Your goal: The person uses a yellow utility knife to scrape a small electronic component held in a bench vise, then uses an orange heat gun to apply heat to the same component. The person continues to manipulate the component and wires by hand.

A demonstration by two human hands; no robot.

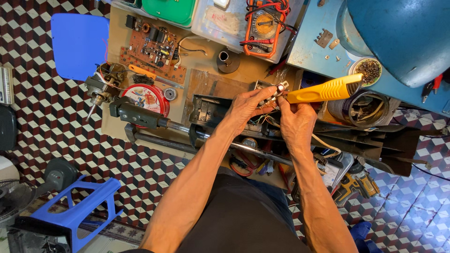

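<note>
Yellow plastic fills my right hand (295,119), closed round the soldering tool (325,89) so its tip meets the small metal part (276,89) that my left hand (248,105) pinches steady over the black housing (206,110).

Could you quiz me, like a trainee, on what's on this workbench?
1. True or false: the right hand holds a yellow-handled tool.
2. Which sits nearest the round red tin? A) circuit board B) orange multimeter C) blue stool
3. What does the left hand pinch?

Key: 1 true. 2 A. 3 A small metal part with wires.
</note>
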